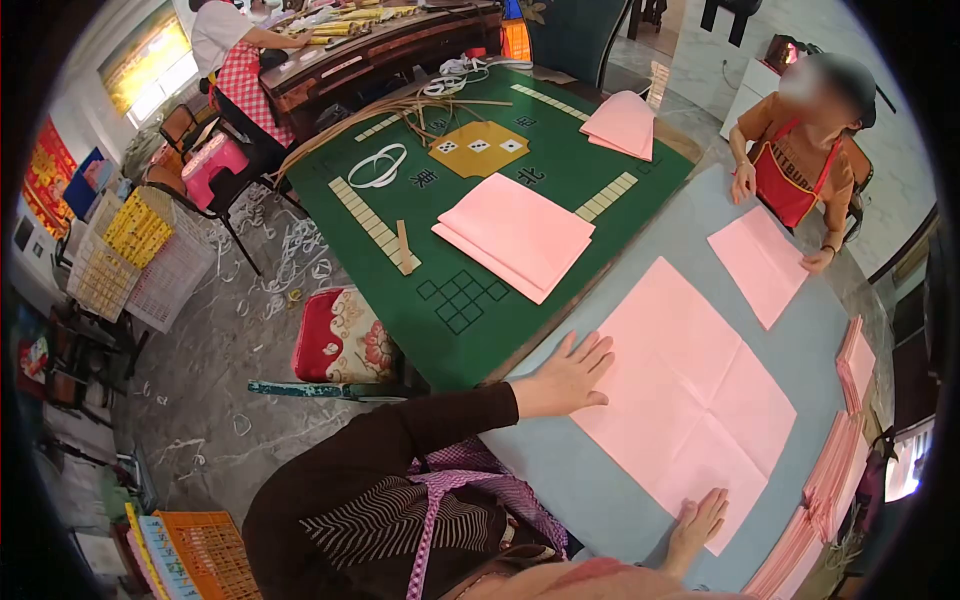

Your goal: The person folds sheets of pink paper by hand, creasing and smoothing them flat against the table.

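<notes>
A large pink sheet of paper (690, 390) lies unfolded on the blue-grey table (560, 480), with crease lines crossing near its middle. My left hand (568, 378) rests flat at the sheet's left corner, fingers spread. Near the bottom corner, my right hand (698, 525) lies on the paper's edge with its fingers stretched out. Neither hand grips anything. Folded pink sheets (515, 235) form a pile on the green mat just beyond my left hand.
Across the table a person (810, 150) in a red apron handles a folded pink sheet (760, 262). Stacked pink paper (825, 480) lines the right edge. The green mat (380, 300) also carries more pink paper (620, 125) and white loops (378, 166). A chair (345, 340) stands left.
</notes>
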Demonstrator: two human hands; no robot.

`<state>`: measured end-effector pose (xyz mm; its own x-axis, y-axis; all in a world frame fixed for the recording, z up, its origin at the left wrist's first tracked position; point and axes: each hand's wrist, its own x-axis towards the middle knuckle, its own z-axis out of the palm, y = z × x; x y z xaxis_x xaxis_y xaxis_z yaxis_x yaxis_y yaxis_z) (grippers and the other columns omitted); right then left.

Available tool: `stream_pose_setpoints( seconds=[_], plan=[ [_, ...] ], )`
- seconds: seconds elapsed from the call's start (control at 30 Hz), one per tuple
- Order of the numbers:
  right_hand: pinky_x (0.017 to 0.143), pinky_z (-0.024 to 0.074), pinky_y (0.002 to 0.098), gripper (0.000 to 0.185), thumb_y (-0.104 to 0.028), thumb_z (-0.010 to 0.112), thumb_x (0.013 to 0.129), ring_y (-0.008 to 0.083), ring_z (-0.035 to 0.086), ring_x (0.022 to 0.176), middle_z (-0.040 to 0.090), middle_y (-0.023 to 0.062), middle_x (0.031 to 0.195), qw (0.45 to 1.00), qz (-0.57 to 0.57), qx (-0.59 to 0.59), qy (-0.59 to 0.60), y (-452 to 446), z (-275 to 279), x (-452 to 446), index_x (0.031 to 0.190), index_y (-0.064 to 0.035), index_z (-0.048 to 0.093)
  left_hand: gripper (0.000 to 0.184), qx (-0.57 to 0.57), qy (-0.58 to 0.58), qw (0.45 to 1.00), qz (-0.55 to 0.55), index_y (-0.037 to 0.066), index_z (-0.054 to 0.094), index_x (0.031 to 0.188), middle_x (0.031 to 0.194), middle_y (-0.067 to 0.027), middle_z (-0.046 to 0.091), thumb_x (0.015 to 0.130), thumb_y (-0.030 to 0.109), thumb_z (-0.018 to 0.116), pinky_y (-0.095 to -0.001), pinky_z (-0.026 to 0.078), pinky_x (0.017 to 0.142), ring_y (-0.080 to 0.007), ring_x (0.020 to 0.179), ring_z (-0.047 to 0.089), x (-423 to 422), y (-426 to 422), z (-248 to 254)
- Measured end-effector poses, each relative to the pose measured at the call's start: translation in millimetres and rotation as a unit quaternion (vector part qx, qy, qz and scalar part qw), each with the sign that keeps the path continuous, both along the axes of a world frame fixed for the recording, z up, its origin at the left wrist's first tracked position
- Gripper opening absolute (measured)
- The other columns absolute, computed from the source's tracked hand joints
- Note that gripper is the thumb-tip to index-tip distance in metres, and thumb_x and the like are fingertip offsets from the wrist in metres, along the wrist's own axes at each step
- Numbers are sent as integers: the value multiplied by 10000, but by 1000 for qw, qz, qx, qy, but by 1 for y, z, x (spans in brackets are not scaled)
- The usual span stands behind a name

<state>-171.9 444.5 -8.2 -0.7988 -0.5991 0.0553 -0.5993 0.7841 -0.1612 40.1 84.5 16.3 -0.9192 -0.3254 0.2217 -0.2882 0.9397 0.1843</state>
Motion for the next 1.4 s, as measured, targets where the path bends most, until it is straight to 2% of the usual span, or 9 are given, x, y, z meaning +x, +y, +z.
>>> stream_pose_setpoints(
  seconds=[0.37,0.57,0.67,0.87,1.1,1.23,1.27,1.33,1.4],
  plan=[
    [1176,80,478,599,-392,354,1008,308,169,1468,231,118,1582,997,-23,26,-66,-37,37,6,1497,-51,287,752,-2,18,1000,2,-40,384,1406,1508,-224,301,922,524,496,-581,207,1103,-387,1408,257,0,-1,-2],
    [1175,81,491,678,-494,359,992,328,179,1460,243,155,1568,986,157,-15,-59,-107,63,18,1499,-51,280,753,-6,23,1000,2,-40,393,1400,1505,-224,305,917,527,502,-583,219,1092,-389,1395,270,0,0,-1],
    [1172,75,496,658,-474,360,996,332,181,1459,244,154,1567,969,235,-6,-76,-143,73,30,1498,-56,281,747,8,8,1000,3,-37,389,1405,1511,-226,295,923,525,493,-582,210,1098,-386,1407,251,0,0,1],
    [1159,108,530,703,-506,386,966,362,212,1439,267,180,1548,952,291,-30,-92,-175,69,40,1486,-39,305,745,9,-15,1000,7,-28,376,1419,1524,-228,274,932,528,473,-578,183,1113,-384,1426,219,-1,0,2],
    [1167,106,502,631,-343,459,935,363,211,1439,279,195,1540,962,260,-27,-75,-164,49,27,1449,4,345,760,4,-4,1000,8,-32,374,1418,1520,-231,278,923,533,487,-579,184,1111,-385,1420,229,0,0,0],
    [1171,103,488,608,-275,470,918,355,189,1449,284,227,1526,955,295,-10,44,-130,20,-8,1422,45,355,766,1,3,1000,7,-38,376,1414,1512,-231,289,916,530,503,-580,188,1110,-385,1415,241,0,0,1],
    [1144,161,526,409,-140,536,889,402,241,1416,322,245,1490,959,276,-43,49,-122,19,-11,1264,-12,435,767,2,2,1000,7,-39,377,1413,1510,-230,292,914,529,507,-580,190,1110,-385,1413,244,0,0,1],
    [1169,103,480,594,-300,452,956,334,181,1457,276,216,1536,979,201,16,36,-116,56,3,1432,39,347,767,2,5,1000,7,-41,378,1412,1511,-230,290,916,530,503,-580,193,1109,-384,1414,244,1,0,2],
    [1168,104,481,598,-315,450,963,325,187,1457,275,206,1541,990,139,4,-18,-97,48,-18,1440,29,343,767,3,8,1000,6,-42,378,1411,1511,-230,289,917,532,500,-581,196,1108,-383,1414,244,1,0,1]
  ],
)
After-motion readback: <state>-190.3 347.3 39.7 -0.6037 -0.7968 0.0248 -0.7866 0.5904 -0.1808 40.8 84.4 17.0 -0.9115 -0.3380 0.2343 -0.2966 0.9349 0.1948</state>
